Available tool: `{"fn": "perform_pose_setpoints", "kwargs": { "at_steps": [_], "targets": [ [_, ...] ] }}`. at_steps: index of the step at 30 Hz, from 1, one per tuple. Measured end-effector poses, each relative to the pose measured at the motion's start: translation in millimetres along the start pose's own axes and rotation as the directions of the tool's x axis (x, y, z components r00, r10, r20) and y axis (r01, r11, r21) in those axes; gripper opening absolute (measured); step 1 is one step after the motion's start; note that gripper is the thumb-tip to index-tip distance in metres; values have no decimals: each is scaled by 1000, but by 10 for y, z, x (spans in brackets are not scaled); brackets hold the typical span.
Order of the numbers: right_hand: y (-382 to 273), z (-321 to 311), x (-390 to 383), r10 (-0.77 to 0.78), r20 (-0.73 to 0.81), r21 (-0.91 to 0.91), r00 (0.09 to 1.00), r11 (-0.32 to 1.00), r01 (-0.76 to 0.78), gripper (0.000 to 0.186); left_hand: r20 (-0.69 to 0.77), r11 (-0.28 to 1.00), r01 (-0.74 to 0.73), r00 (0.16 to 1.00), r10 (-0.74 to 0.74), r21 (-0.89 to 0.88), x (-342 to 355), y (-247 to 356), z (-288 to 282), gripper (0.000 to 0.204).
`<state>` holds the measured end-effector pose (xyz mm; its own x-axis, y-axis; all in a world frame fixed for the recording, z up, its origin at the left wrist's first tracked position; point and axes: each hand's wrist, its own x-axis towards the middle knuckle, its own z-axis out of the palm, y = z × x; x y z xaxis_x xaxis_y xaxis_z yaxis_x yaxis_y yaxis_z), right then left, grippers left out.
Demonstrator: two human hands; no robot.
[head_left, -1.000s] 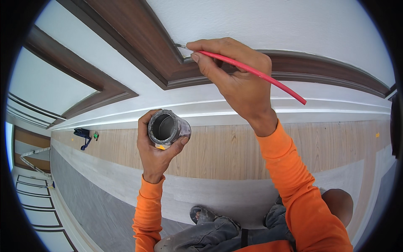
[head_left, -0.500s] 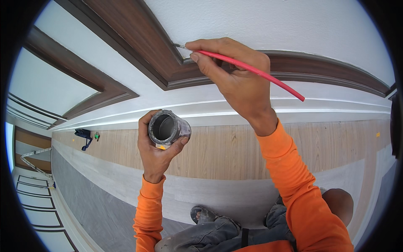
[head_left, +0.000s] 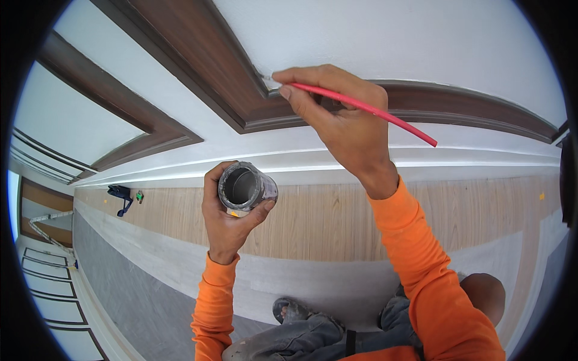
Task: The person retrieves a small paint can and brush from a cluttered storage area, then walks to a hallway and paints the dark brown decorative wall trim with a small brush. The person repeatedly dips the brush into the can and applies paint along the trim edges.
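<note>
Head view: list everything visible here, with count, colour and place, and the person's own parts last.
Brush: one, thin red handle, tip at the inner corner of the wall moulding, upper centre.
Small can: one, grey and paint-smeared, open top, centre.
Wall moulding: several dark brown frames on the white wall, top and left.
Baseboard: one, white, along the foot of the wall.
Floor: light wood planks, with a grey covering strip below.
Blue tool: one, on the floor at far left.
Left hand: holds the small can, orange sleeve.
Right hand: grips the brush, orange sleeve.
Shoe: one, grey, bottom centre.
</note>
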<state>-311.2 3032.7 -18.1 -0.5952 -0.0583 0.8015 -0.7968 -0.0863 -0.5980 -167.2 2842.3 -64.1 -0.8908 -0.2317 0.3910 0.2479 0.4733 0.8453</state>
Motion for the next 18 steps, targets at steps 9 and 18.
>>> {"fn": "perform_pose_setpoints", "kwargs": {
  "at_steps": [9,18],
  "targets": [
    [-366,-218,-113,253,390,56,885,953,-297,10,53,999,-35,998,34,8,8,39,79,74],
    [-541,-200,-134,276,672,-262,687,957,-128,10,169,993,-70,984,53,93,-26,61,166,82]
  ]
}}
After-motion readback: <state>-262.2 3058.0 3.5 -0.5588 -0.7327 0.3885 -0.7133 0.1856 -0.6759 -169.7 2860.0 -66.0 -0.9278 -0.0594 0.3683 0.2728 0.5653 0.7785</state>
